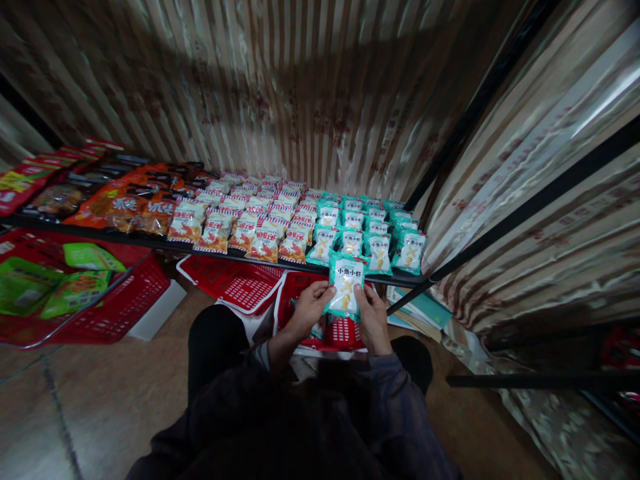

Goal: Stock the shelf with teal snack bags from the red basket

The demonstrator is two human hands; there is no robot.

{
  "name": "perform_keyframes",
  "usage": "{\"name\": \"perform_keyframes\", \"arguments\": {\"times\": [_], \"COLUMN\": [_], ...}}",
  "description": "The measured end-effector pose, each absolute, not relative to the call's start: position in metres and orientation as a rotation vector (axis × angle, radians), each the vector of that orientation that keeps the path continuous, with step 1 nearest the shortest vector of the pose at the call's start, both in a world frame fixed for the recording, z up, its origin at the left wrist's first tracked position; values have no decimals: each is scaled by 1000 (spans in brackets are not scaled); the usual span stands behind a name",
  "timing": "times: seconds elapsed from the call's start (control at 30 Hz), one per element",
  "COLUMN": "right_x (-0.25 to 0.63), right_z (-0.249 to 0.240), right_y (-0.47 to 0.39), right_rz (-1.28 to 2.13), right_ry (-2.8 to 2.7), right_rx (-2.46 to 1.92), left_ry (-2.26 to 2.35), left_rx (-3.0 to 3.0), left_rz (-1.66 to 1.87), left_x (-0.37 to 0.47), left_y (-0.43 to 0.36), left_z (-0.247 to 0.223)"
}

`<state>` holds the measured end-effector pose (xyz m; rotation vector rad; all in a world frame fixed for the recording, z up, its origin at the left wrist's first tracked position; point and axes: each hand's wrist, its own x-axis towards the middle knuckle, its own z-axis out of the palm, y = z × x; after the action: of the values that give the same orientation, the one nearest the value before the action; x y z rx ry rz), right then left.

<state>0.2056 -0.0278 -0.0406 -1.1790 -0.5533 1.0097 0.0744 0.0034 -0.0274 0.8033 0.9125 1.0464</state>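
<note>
A teal and white snack bag (346, 288) is held upright between both hands, just in front of the shelf edge. My left hand (311, 308) grips its left side, thumb on the front. On its right side my right hand (373, 316) does the same. Behind it, rows of matching teal bags (379, 250) stand at the right end of the black shelf (240, 255). Left of those are rows of red and white snack bags (263, 238). Under my hands sits a red basket (345, 333); what lies in it is mostly hidden.
Orange snack bags (125, 203) and red packets (30, 177) fill the shelf's left end. A red basket (135, 293) with green packets (80, 291) stands at lower left. Another red basket (240, 283) is under the shelf. Black posts (530, 200) and a striped curtain (310, 87) bound the space.
</note>
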Motion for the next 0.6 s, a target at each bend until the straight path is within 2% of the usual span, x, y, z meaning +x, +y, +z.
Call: {"name": "perform_keyframes", "arguments": {"times": [0.6], "right_x": [204], "right_z": [-42], "right_y": [-27], "right_rz": [1029], "right_ry": [-542], "right_rx": [-1175], "left_ry": [945], "left_rx": [832], "left_rz": [1043], "left_x": [72], "left_y": [4], "left_z": [-31]}}
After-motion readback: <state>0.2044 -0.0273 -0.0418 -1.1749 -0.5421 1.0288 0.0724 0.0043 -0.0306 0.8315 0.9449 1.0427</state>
